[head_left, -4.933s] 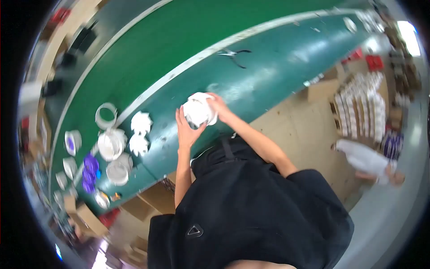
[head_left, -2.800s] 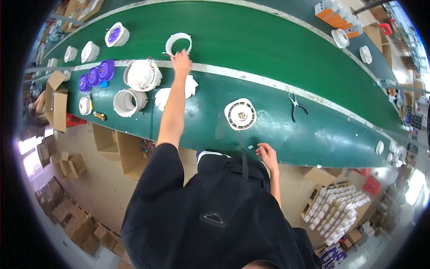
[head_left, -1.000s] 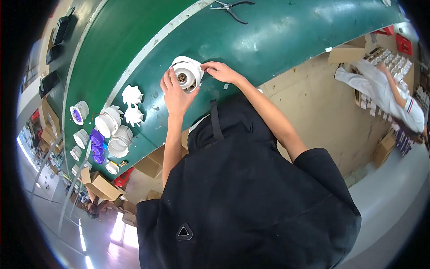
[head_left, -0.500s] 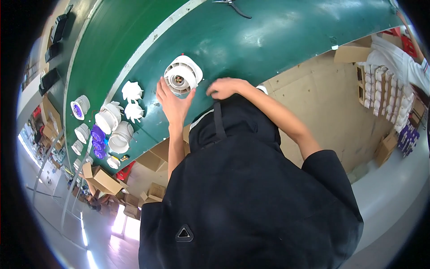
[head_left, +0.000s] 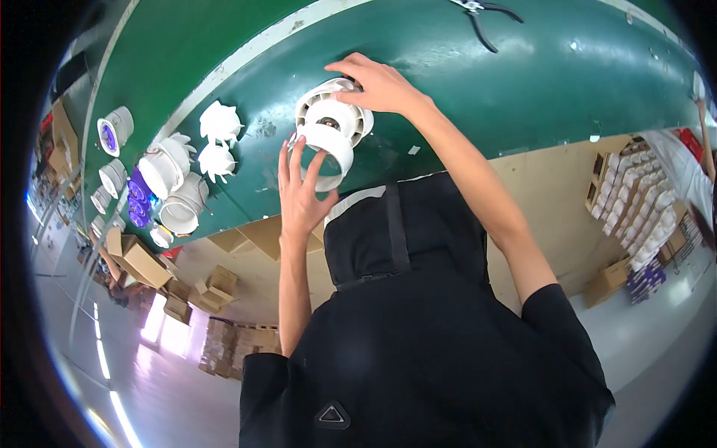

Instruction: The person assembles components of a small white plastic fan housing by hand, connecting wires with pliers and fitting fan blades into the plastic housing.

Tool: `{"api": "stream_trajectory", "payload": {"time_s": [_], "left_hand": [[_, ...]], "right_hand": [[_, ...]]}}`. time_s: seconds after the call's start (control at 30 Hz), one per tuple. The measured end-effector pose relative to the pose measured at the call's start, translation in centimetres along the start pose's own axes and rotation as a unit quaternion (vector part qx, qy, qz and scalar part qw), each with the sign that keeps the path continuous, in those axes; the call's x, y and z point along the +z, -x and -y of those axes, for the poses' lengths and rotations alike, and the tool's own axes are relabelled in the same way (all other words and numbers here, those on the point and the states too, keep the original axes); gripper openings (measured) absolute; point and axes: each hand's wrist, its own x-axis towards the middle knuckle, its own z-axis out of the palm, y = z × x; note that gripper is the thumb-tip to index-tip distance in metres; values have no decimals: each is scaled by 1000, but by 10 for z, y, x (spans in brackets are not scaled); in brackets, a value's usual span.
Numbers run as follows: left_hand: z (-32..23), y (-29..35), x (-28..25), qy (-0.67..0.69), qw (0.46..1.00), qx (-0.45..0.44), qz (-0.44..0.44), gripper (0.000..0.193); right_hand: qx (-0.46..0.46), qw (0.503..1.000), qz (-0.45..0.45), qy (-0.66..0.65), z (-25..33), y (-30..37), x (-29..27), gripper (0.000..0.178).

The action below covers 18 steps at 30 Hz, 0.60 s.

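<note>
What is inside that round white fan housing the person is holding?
Inside the white fan housing, ribs ring a dark, brownish centre that looks like a motor part. The right hand covers its upper edge, and the white ring that the left hand touches hides its lower part.

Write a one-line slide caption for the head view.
Both hands, left hand and right hand, grip a white round fan housing over a green workbench.

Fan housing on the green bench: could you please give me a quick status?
Both hands on white fan housing: left hand underneath, right hand on top. Loose white fan wheels lie apart.
</note>
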Motion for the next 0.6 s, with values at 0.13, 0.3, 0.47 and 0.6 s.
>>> {"api": "stream_trajectory", "payload": {"time_s": [0.13,0.3,0.47,0.6], "left_hand": [[36,5,2,-3,1000,-30,-8,64],[34,1,26,85,993,11,-80,76],[12,-32,28,304,932,-151,-129,85],[-13,-61,21,106,979,-168,-34,57]], "right_hand": [[-6,992,86,93,1,-5,8,39],[76,996,3,56,0,26,18,28],[173,980,-19,102,6,84,40,19],[198,970,105,89,11,99,51,22]]}}
